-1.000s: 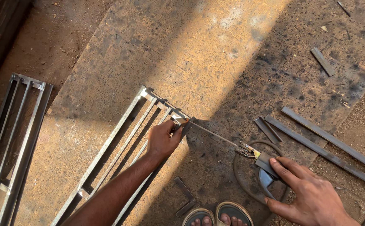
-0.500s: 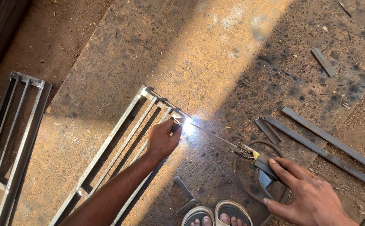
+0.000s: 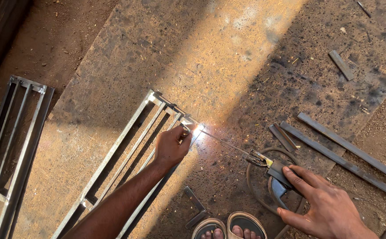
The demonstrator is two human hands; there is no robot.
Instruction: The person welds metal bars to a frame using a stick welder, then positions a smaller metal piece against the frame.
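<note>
Nearest, 2 sandalled feet (image 3: 228,226) stand at the bottom edge, with a small angle piece (image 3: 194,204) lying just left of them on the plate (image 3: 228,57). Right of the feet, the right hand (image 3: 323,208) is curled around the holder (image 3: 278,172), fingers wrapped on its dark grip and thumb laid along the top. A cable (image 3: 255,183) loops on the plate under the holder. From the holder's clamp the rod (image 3: 226,144) runs left and slightly far, its tip meeting the frame (image 3: 126,166) in a bright white arc (image 3: 197,129) with a few sparks about it. The left hand (image 3: 171,146), its forearm coming from the near left, is bunched with fingers pressed together, pinching a bar of the frame just beside the arc. The frame lies diagonally on the plate, from the near left up to the middle. A second grille (image 3: 11,150) lies well apart at the left, on bare dirt. To the right, 2 long flat bars (image 3: 347,161) and 2 short strips (image 3: 283,136) lie near the holder. Farther off, a short bar (image 3: 341,64) rests on the plate's far right.
</note>
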